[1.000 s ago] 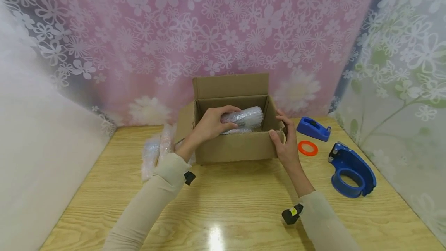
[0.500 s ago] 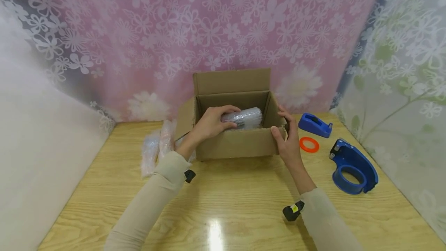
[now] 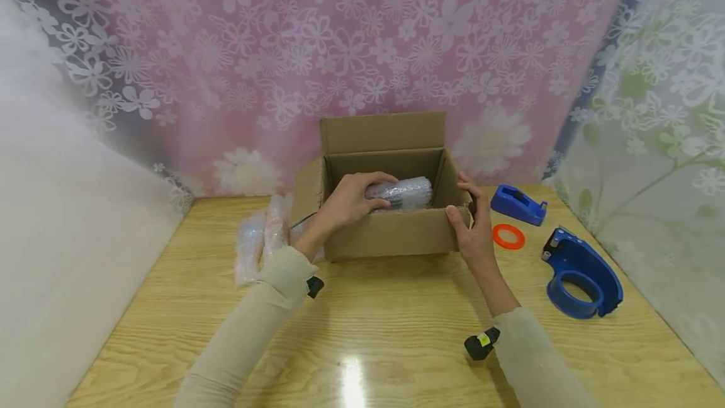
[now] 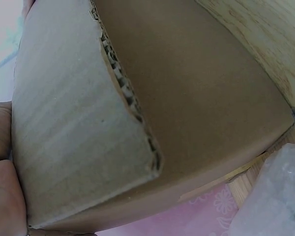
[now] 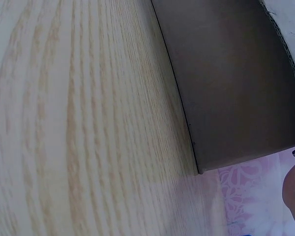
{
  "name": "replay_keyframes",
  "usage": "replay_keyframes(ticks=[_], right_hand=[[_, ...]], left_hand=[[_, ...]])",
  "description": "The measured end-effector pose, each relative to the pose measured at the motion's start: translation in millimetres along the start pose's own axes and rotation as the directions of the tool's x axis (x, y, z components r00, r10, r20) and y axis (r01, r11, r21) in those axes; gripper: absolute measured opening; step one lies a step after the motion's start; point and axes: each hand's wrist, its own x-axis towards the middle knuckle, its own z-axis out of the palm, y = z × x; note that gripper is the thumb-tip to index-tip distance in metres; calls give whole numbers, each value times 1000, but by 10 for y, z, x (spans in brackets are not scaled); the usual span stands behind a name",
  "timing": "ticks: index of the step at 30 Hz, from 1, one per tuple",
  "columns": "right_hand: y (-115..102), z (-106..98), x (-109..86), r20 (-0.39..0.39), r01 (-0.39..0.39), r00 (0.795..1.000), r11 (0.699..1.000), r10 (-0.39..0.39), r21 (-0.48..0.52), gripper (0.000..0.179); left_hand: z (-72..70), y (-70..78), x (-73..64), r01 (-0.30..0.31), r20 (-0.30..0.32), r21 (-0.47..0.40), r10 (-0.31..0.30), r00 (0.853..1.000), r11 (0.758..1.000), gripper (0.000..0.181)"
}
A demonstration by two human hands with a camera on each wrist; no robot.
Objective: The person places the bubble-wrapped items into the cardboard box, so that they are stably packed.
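Observation:
An open cardboard box (image 3: 391, 235) stands on the table in the head view, its back flap upright. My left hand (image 3: 347, 200) reaches over the box's left side and grips a bubble-wrapped bundle (image 3: 416, 192) lying inside; its left end is hidden by the fingers. My right hand (image 3: 474, 225) holds the box's front right corner, thumb on the front panel and fingers along the right side. The left wrist view shows a front flap (image 4: 78, 118) close up, with part of the left hand at the edge. From the right wrist, the box's outer wall (image 5: 231, 88) shows.
Several bubble-wrapped pieces (image 3: 249, 247) lie left of the box on the wooden table (image 3: 396, 320). To the right are a blue tape dispenser (image 3: 518, 205), an orange ring (image 3: 508, 237) and a blue hand-held tape dispenser (image 3: 583, 276). A pink floral curtain (image 3: 362, 49) hangs close behind.
The bundle in my left hand has sunk slightly lower in the box, and the wrapped piece seen under it at first is now hidden. My right hand keeps its hold on the corner.

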Motion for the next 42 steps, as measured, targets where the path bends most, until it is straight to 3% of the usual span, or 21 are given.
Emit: replay_keyframes(ticks=[8,21,26,32,37,42], right_hand=[[-31,6,-6,8,-17,1000,1000,17,1,46],[-26,-10,-18,12,-24,1000,1000,24,0,46],[-38,-5,-11,4,-10,1000,1000,10,10,47],[32,-4,-24,13,-21,1000,1000,21,14,47],[251,-37,-20,3,-18,1000,1000,18,7,48],[351,-67,-9,0,-27,1000,1000,27,-1,50]], left_hand=[[-8,10,1,44,-7,-47,-45,999,998,46],[2,27,-11,68,-37,-77,-71,997,995,44],[-41,48,-36,66,-77,-92,-73,994,994,41],[-197,58,-168,76,-141,-174,-101,985,982,37],[-440,43,-325,93,-190,-163,-124,974,982,37],[-702,-85,-552,172,-201,-236,-221,954,956,38]])
